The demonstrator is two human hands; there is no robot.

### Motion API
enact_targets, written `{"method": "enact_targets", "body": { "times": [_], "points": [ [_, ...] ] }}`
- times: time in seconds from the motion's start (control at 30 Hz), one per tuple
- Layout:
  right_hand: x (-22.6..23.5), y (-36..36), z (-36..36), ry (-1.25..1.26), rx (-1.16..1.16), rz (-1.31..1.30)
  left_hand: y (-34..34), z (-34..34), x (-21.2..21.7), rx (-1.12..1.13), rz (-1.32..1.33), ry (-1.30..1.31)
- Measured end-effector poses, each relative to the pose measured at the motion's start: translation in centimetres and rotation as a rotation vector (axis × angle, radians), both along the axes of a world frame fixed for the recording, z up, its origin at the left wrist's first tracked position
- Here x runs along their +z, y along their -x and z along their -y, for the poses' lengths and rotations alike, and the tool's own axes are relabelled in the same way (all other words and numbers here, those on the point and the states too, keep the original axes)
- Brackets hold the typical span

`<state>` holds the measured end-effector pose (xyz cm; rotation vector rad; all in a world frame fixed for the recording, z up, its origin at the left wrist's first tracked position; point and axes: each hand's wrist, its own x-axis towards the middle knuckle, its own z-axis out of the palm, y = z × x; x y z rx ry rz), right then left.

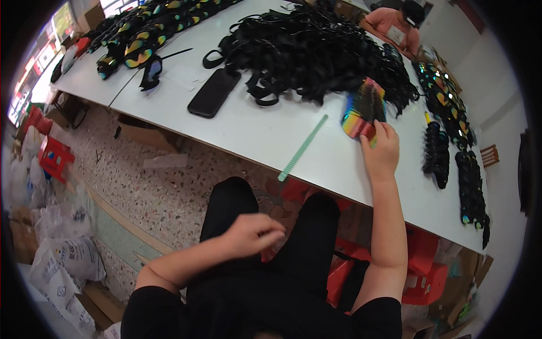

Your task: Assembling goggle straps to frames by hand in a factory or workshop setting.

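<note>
My right hand (381, 148) reaches over the white table (248, 135). Its thumb and fingers close on the near end of a shiny rainbow-coloured piece (366, 107) with dark stripes across its middle, which looks slightly blurred. That piece lies against the near right edge of a big heap of black elastic straps (316, 51). My left hand (254, 234) hangs above my lap, away from the table. Its fingers are curled in, and whatever they may hold is hidden. A pale green ruler-like strip (303, 148) rests left of my right hand.
A black phone (213, 93) lies left of the heap. Goggles with mirrored lenses (138, 52) cover the far left; more goggles (443, 96) line the right edge beside a coiled black bundle (436, 150). Another person (395, 28) sits beyond the table. Plastic bags (65, 271) stand on the floor.
</note>
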<state>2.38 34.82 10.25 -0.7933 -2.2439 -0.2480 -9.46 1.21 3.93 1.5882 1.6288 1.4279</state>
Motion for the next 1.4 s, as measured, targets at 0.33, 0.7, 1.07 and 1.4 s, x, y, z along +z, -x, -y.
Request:
{"method": "enact_targets", "body": {
  "times": [0.33,0.7,1.07,1.4],
  "points": [
    [-0.9,0.2,-0.1,-0.119,0.087,-0.094,18.7,-11.9,7.2,0.712,-0.811,-0.375],
    [-0.5,-2.1,-0.7,-0.112,0.060,-0.164,17.0,-11.9,9.8,0.653,-0.047,-0.417],
    [-1.4,-0.6,-0.1,-0.205,0.097,-0.295,4.2,1.6,7.5,0.201,0.714,-0.430],
    [-1.3,-6.5,16.4,1.151,0.613,-1.084,-2.7,1.9,4.1,0.003,1.260,-0.153]
  ]
}}
